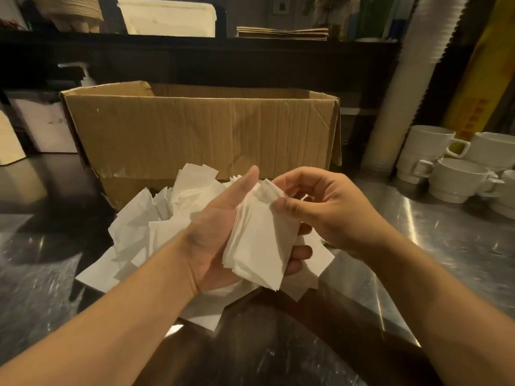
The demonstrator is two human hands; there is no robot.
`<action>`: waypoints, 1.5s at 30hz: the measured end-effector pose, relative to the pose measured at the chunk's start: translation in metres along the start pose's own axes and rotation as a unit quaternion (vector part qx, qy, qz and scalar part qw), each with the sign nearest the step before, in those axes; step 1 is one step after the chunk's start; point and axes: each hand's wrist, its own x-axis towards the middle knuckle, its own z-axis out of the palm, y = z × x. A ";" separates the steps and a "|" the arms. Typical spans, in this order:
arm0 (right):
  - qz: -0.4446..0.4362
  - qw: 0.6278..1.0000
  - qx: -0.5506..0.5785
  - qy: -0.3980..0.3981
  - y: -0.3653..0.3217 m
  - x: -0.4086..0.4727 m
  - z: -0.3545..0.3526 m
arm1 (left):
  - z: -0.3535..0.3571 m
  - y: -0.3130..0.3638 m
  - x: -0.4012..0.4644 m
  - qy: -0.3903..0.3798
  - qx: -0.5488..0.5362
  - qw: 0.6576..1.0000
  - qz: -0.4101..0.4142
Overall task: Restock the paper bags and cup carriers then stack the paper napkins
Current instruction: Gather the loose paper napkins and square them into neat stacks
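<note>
1. The paper napkins [257,240] I hold are thin, white and folded — a small, uneven stack.
2. My left hand [220,232] cups that stack from below, fingers curled round it.
3. My right hand [320,207] pinches its top corner.
4. More loose napkins [145,227] lie heaped on the steel bench [446,246] beneath my hands — before the cardboard box [200,129].

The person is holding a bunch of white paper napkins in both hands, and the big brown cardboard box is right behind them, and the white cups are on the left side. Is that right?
Nearly. The head view shows the white ceramic cups on the right side, not the left. The rest holds: the left hand and right hand hold the bunch of white paper napkins, with the big brown cardboard box behind.
</note>
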 end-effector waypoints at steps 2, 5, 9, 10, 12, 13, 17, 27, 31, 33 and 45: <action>0.004 1.000 -0.007 0.019 0.001 0.000 0.002 | -0.002 0.000 -0.001 0.000 -0.004 1.000 -0.019; -0.003 0.998 -0.025 0.062 0.004 0.003 -0.001 | 0.002 0.001 -0.003 0.049 -0.012 0.998 -0.041; 0.009 0.989 -0.034 0.146 0.004 0.006 -0.015 | 0.007 0.003 -0.004 0.135 -0.058 0.989 -0.032; 0.027 0.984 -0.045 0.168 0.005 0.008 -0.019 | 0.008 0.003 -0.004 0.137 -0.069 0.988 -0.025; 0.080 0.974 -0.077 0.195 0.009 0.012 -0.027 | 0.007 0.004 -0.003 0.124 -0.085 0.988 -0.015; 0.108 0.968 -0.109 0.199 0.013 0.014 -0.030 | 0.006 0.004 -0.003 0.127 -0.088 0.988 -0.012; 0.207 0.939 -0.250 0.114 0.025 0.018 -0.037 | 0.003 0.006 -0.003 0.173 -0.111 0.979 0.009; 0.225 0.936 -0.267 0.035 0.020 0.015 -0.029 | -0.001 0.006 -0.001 0.174 -0.123 0.977 0.018; 0.219 0.938 -0.268 0.029 0.016 0.014 -0.027 | -0.002 0.006 -0.001 0.165 -0.128 0.978 0.019; 0.224 0.939 -0.259 0.018 0.015 0.015 -0.025 | -0.002 0.007 -0.001 0.164 -0.129 0.978 0.017; 0.164 0.950 -0.252 0.086 0.022 0.016 -0.025 | 0.002 0.007 0.000 0.184 -0.116 0.976 0.015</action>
